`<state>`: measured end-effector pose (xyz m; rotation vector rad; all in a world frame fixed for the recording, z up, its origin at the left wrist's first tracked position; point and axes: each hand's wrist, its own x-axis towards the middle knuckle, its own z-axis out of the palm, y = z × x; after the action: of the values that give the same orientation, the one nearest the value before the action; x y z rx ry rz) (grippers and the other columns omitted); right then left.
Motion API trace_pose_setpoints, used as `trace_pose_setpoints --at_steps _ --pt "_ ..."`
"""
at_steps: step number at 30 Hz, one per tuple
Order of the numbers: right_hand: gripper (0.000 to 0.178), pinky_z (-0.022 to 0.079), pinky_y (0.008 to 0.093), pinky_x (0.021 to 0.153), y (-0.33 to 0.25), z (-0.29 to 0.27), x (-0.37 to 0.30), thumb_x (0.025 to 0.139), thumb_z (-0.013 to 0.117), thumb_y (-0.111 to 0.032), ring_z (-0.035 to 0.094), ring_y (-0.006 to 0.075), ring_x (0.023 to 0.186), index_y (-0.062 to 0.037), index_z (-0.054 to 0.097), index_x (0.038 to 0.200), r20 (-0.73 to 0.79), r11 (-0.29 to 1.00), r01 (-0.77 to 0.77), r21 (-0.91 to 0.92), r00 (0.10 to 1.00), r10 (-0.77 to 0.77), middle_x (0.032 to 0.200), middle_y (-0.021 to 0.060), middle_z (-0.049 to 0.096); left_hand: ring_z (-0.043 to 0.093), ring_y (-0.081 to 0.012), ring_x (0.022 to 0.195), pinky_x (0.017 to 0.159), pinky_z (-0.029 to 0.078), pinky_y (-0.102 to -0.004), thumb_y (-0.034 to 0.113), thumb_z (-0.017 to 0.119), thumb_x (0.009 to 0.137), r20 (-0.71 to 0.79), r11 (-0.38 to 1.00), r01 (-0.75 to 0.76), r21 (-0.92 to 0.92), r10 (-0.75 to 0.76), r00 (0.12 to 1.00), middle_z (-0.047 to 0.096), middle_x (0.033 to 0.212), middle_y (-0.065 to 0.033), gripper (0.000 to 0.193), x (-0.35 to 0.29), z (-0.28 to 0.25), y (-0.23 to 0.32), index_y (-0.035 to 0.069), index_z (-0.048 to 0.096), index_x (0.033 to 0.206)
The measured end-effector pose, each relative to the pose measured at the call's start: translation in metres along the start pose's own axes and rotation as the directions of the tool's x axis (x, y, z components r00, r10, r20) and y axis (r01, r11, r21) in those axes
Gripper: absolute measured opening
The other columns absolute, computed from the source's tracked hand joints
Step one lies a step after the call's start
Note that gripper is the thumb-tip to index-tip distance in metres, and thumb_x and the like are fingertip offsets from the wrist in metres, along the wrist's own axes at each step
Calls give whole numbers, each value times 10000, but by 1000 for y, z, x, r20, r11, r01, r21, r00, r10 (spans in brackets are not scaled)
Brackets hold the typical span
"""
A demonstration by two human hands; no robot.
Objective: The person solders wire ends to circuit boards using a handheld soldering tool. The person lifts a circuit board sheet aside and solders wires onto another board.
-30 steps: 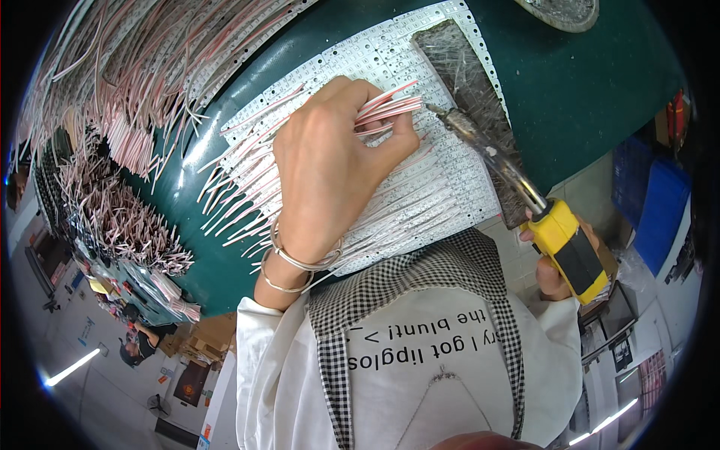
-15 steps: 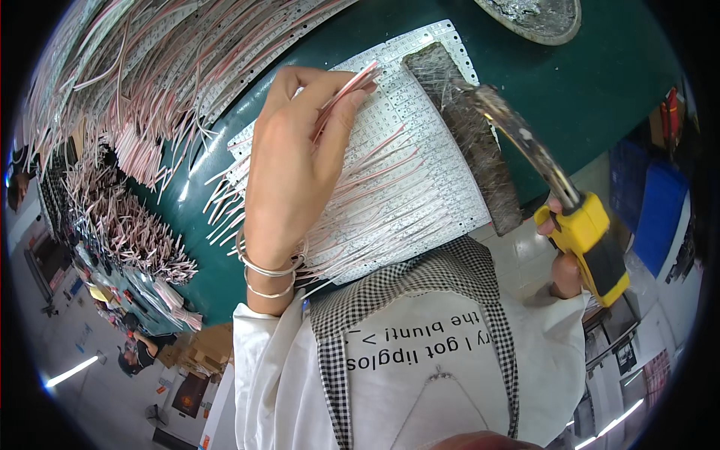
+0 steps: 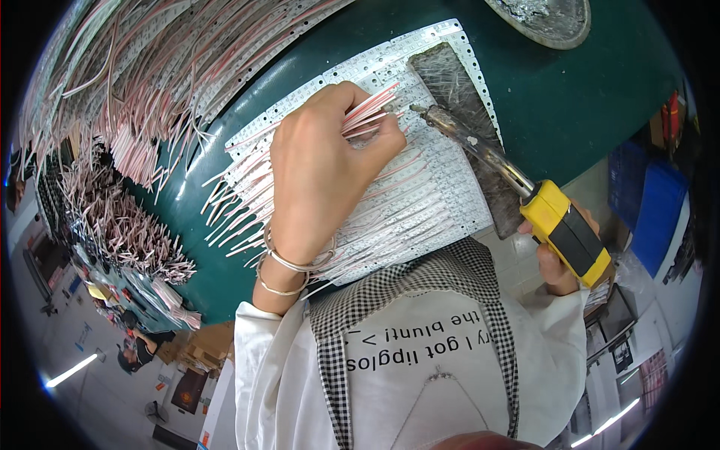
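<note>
Between the thumb and fingers of my left hand (image 3: 322, 161) is a bundle of thin pink and white wires (image 3: 367, 112), held over a white circuit board panel (image 3: 450, 191). Rows of similar wires are attached to the panel and stick out at its left. My right hand (image 3: 559, 259) grips a soldering iron (image 3: 570, 232) with a yellow and black handle. The iron's tip points left, close to the wire ends by my left fingertips; whether it touches them I cannot tell. A dark, worn flat bar (image 3: 487, 172) lies across the panel's right part.
A green work table (image 3: 585, 97) carries everything. At its upper left lie more wired panels (image 3: 202, 67). A heap of short wires (image 3: 120, 217) is on the left. At the top right stands a shallow dish (image 3: 551, 22) with silvery residue. Blue bins (image 3: 652, 214) are beyond the right edge.
My left hand has moved right with the wires. The soldering iron has swung left and down, from the bar to beside the wire ends.
</note>
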<state>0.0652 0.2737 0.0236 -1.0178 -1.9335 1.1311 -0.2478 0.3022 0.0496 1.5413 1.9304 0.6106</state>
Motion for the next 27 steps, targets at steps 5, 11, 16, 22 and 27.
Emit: trace_pose_setpoints --at_steps 5,11,16,22,27 --pt "450 506 283 634 -5 2 22 861 652 -449 658 174 679 -6 646 940 108 986 92 -136 991 -78 768 72 685 476 -68 519 512 389 -230 181 723 755 7 999 -8 36 8 1000 579 580 -32 190 5 0 -7 5 653 754" --pt "435 501 312 638 -19 10 29 874 617 -476 647 187 663 -45 672 857 62 976 -34 -215 997 49 732 41 680 491 -68 529 522 396 -228 174 712 757 15 1000 17 24 -18 1000 573 576 -28 175 7 -1 -9 10 652 748" --pt "448 496 300 630 -18 13 28 878 615 -488 645 184 667 -44 671 859 46 970 -66 -234 996 79 737 37 680 489 -69 527 520 394 -228 171 711 759 18 1000 11 29 -11 1000 568 572 -25 171 8 -2 -10 12 649 745" --pt "460 490 279 624 -8 8 14 883 613 -498 636 161 657 -42 670 857 8 979 3 -204 1000 -1 728 31 680 448 -67 515 501 367 -231 181 730 763 16 1000 -4 28 4 1000 536 560 -17 187 7 -2 -8 10 655 754" --pt "451 511 291 621 -3 13 11 874 616 -487 653 167 658 -40 673 856 -43 978 75 -197 995 -85 729 41 682 410 -62 509 480 334 -234 179 754 755 38 999 -43 22 42 998 518 574 -10 197 7 -3 -11 4 665 769"
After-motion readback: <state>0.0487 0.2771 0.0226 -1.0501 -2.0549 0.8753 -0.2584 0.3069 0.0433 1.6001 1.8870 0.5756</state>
